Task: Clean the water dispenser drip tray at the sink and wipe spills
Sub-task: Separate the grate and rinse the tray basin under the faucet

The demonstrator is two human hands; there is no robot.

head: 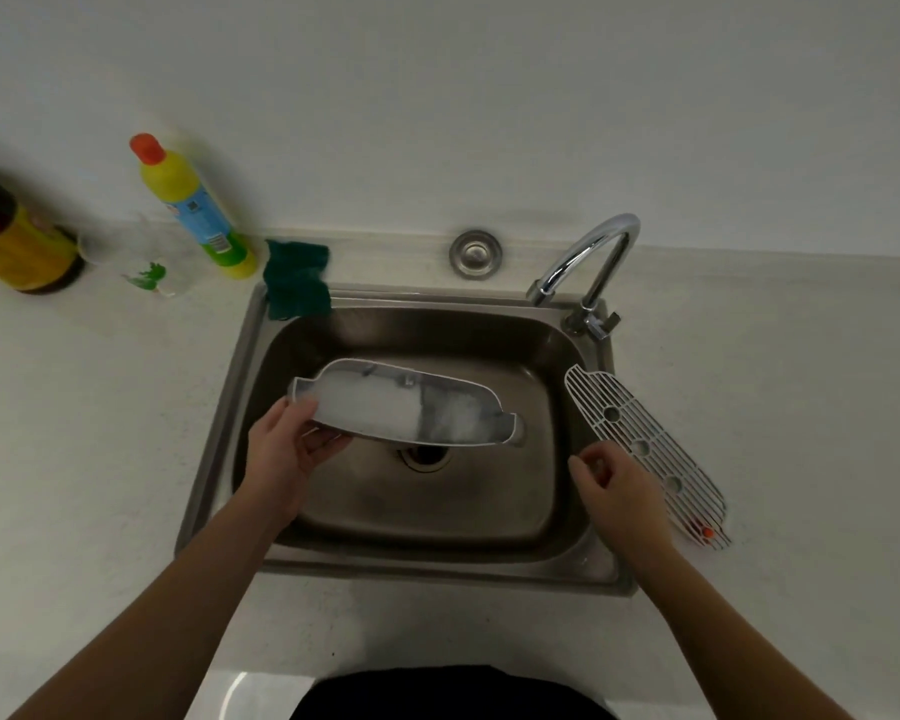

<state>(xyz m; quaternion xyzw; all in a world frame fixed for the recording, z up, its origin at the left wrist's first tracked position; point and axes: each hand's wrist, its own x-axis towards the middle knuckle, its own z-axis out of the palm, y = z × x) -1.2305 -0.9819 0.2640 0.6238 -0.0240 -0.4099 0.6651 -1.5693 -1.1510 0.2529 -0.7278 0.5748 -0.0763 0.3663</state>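
My left hand grips the left end of the white drip tray, holding it tilted over the steel sink above the drain. Its hollow side faces me and looks wet. My right hand hovers at the sink's right rim with fingers loosely curled and nothing in them. Just right of that hand, the white slotted grille of the tray lies across the sink's edge and the counter. A green scouring pad hangs over the sink's back left corner.
A chrome tap arches over the sink's back right corner, with no water seen running. A yellow detergent bottle, a clear container and a dark yellow jar stand on the white counter at the left. A wall runs behind.
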